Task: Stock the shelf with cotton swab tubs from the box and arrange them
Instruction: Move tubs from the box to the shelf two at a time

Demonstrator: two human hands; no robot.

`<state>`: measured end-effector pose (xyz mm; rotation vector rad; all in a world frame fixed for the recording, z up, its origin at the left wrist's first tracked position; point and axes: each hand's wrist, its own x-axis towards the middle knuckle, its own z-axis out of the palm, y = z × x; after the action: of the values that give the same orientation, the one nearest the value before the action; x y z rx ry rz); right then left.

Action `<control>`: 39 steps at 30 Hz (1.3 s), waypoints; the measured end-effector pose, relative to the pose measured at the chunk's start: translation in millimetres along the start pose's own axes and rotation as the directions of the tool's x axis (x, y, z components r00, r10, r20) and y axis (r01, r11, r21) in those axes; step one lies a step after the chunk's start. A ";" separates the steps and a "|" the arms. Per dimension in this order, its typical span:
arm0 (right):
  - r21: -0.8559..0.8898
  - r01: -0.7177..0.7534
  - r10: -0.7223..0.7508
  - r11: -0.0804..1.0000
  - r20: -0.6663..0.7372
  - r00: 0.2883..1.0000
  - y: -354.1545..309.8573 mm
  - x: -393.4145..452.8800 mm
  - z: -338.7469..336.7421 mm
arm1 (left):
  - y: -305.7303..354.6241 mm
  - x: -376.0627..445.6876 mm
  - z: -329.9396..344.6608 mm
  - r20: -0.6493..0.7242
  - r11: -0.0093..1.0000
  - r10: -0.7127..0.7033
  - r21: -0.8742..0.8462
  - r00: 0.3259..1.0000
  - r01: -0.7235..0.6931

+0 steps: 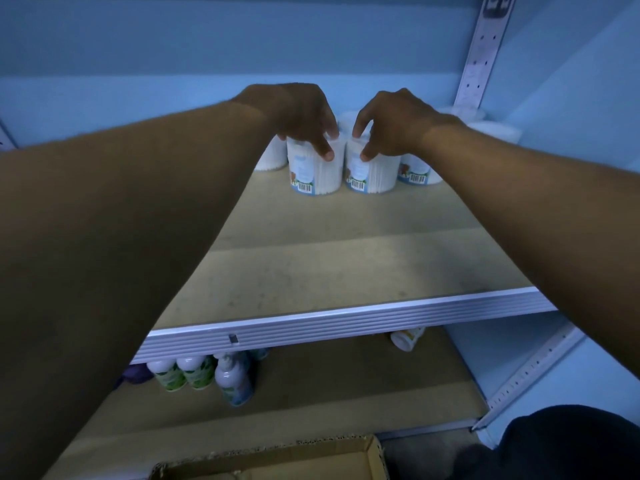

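Two clear cotton swab tubs with blue labels and barcodes stand side by side, deep on the tan shelf [346, 265]. My left hand [301, 112] grips the top of the left tub [317, 174]. On the lid of the right tub [372, 174] rests my right hand [391, 123], fingers curled around its rim. More tubs stand around them: one behind at the left [272, 157], one at the right [415, 171], and others further back right [498, 131]. The cardboard box [277, 460] shows at the bottom edge, its inside hidden.
The shelf's white ribbed front rail [346, 327] crosses the view. On the lower shelf stand several bottles [201, 374] at the left and a white bottle [407, 337] lying at the right. A perforated upright [478, 57] rises at the back right.
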<state>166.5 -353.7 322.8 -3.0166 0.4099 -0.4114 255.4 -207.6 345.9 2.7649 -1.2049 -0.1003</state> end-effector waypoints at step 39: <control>0.144 -0.074 0.060 0.987 0.097 0.993 -18.6 -85.0 -3.3 | 6.3 -94.5 28.9 -0.098 0.996 0.032 -0.084 0.995 -0.040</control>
<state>91.4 -312.8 306.4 -2.8565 0.4513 -0.2820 183.4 -145.1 319.2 2.6408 -1.1963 -0.0137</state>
